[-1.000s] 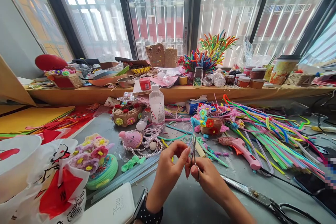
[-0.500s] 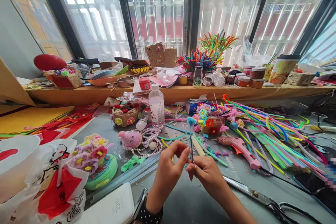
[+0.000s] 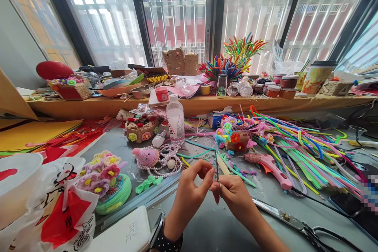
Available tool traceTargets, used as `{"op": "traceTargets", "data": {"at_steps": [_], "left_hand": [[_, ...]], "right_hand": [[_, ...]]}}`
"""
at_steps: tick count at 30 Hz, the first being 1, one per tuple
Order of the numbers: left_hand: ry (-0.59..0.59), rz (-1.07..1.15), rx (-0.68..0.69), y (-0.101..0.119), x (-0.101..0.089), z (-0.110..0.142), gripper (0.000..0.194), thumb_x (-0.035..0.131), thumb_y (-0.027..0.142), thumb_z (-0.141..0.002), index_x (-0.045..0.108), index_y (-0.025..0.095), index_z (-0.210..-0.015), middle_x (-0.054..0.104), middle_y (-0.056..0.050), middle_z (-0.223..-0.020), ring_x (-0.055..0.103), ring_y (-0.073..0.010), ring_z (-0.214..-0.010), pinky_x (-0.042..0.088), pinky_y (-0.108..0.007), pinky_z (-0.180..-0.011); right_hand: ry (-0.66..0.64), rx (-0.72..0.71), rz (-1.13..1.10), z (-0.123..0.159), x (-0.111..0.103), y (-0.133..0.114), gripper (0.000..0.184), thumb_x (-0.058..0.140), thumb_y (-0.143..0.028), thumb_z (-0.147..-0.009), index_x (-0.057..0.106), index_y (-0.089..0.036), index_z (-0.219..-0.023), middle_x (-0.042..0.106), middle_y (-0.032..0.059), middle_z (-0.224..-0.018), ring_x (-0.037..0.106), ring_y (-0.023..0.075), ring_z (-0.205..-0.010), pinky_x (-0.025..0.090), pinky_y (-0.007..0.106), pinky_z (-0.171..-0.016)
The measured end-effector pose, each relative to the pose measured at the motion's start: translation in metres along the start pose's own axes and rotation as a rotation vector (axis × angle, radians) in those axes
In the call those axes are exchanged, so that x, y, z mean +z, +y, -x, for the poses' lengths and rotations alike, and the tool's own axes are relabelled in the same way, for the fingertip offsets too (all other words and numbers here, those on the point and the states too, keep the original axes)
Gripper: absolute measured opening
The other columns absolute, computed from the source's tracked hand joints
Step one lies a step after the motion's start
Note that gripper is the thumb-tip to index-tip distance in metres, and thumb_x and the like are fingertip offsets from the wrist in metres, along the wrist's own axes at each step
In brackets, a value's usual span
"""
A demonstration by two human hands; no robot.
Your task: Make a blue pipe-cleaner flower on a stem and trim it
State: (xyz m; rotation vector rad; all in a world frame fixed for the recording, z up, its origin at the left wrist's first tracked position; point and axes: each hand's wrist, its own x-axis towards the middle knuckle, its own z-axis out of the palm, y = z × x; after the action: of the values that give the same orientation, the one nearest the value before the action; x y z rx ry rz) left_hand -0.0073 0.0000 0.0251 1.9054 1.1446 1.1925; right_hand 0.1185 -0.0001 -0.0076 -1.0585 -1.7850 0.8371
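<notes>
Over the table's middle, my left hand (image 3: pixel 195 189) pinches the light-blue stem of a pipe-cleaner flower (image 3: pixel 219 139). Its fluffy blue head points up, in front of a small flower basket (image 3: pixel 240 140). Close against it, my right hand (image 3: pixel 233 193) is closed around a thin dark metal tool (image 3: pixel 217 169), upright along the stem. Whether this is tweezers or small scissors I cannot tell. Both hands' fingertips almost meet, and the stem's lower end is hidden by them.
A pink glue gun (image 3: pixel 270 169) and large scissors (image 3: pixel 285 216) lie to the right, below many pipe cleaners (image 3: pixel 313 165). Left are a pink crochet figure (image 3: pixel 147 156), a flower-topped green piece (image 3: pixel 115 195) and a white power bank (image 3: pixel 130 230). Behind stands a clear bottle (image 3: pixel 175 120).
The blue flower head has tipped slightly right and down, now overlapping the basket's flowers. My right fingers have shifted slightly on the tool. The view has moved a little.
</notes>
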Motion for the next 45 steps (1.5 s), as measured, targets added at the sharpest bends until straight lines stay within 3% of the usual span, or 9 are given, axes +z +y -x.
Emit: {"op": "traceTargets", "data": {"at_steps": [12, 20, 36, 45], "left_hand": [[-0.011, 0.030, 0.023, 0.0017, 0.0007, -0.0004, 0.013, 0.047, 0.022, -0.077, 0.049, 0.016, -0.066, 0.050, 0.004, -0.055, 0.044, -0.0080, -0.054, 0.035, -0.017, -0.055], [-0.045, 0.002, 0.034, 0.0035, 0.0008, -0.0011, 0.014, 0.048, 0.024, -0.075, 0.052, 0.016, -0.065, 0.051, 0.004, -0.056, 0.045, -0.0080, -0.054, 0.036, -0.017, -0.054], [-0.008, -0.051, 0.014, 0.0017, 0.0005, -0.0004, 0.014, 0.047, 0.025, -0.075, 0.052, 0.017, -0.066, 0.049, 0.003, -0.057, 0.045, -0.0100, -0.056, 0.037, -0.020, -0.055], [-0.012, -0.003, 0.021, 0.0037, -0.0002, -0.0003, 0.012, 0.047, 0.024, -0.076, 0.052, 0.017, -0.067, 0.054, 0.003, -0.055, 0.047, -0.0098, -0.055, 0.038, -0.020, -0.056]], "right_hand": [[-0.051, 0.027, -0.102, 0.0022, -0.0055, -0.0054, 0.067, 0.022, -0.071, -0.068, 0.051, -0.013, -0.050, 0.032, -0.0038, -0.044, 0.031, 0.0079, -0.042, 0.022, 0.020, -0.042], [-0.018, -0.005, -0.045, 0.0006, -0.0086, -0.0032, 0.064, 0.026, -0.069, -0.069, 0.049, -0.014, -0.046, 0.041, -0.0010, -0.046, 0.039, 0.0100, -0.047, 0.027, 0.020, -0.044], [0.010, 0.019, 0.077, -0.0002, -0.0075, -0.0004, 0.063, 0.028, -0.062, -0.075, 0.047, -0.015, -0.037, 0.040, -0.0019, -0.038, 0.040, 0.0090, -0.042, 0.031, 0.019, -0.047], [-0.106, 0.026, -0.068, 0.0023, -0.0065, -0.0060, 0.068, 0.018, -0.072, -0.067, 0.046, -0.014, -0.044, 0.035, -0.0025, -0.045, 0.035, 0.0087, -0.044, 0.027, 0.021, -0.044]]}}
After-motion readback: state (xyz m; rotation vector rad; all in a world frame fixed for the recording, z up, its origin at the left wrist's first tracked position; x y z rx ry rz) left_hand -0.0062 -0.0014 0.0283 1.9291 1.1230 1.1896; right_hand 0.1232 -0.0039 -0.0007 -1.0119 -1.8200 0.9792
